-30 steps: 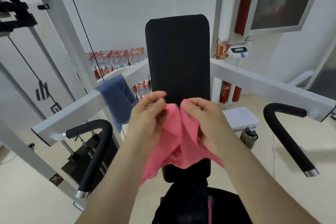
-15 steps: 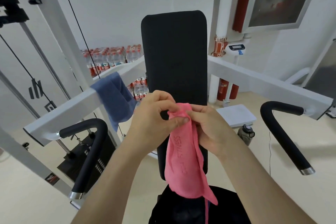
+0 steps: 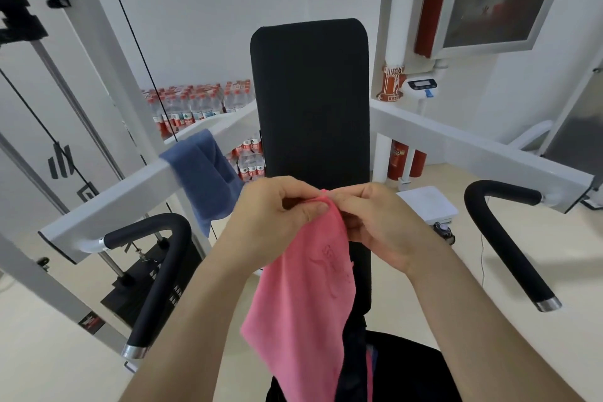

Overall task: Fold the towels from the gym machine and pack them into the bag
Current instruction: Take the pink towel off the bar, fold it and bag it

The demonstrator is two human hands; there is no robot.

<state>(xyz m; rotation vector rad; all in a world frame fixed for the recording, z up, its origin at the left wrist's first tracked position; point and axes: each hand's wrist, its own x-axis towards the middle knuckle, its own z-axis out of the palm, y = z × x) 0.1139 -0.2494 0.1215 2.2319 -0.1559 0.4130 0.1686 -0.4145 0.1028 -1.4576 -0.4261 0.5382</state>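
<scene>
The left hand (image 3: 274, 215) and right hand (image 3: 381, 225) meet knuckle to knuckle in the middle of the view, and both pinch the top edge of the pink towel (image 3: 303, 297), the fingers curled round the cloth and the left thumb pressed on it. The towel hangs from that grip as a long, loose drape with faint stitched lettering on its face, and its lower end falls past the frame's bottom edge. It hangs in front of the lower part of the upright black pad (image 3: 310, 101) of the machine. Below the pad lies a black shape (image 3: 408, 369) with a pink strip showing at its edge; I cannot tell whether it is the bag. To the left, the blue towel (image 3: 208, 173) is draped over the white left beam (image 3: 114, 202), folded across it with its ends hanging down. Under that beam curves a black left handle (image 3: 163, 271), with the weight stack (image 3: 146, 287) behind it. The right beam (image 3: 473, 153) carries a matching right handle (image 3: 502, 238). Packs of water bottles (image 3: 195, 108) stand against the far wall, and a white scale (image 3: 427, 202) lies on the floor right of the pad, with a dark flask (image 3: 443, 233) just beside it.
</scene>
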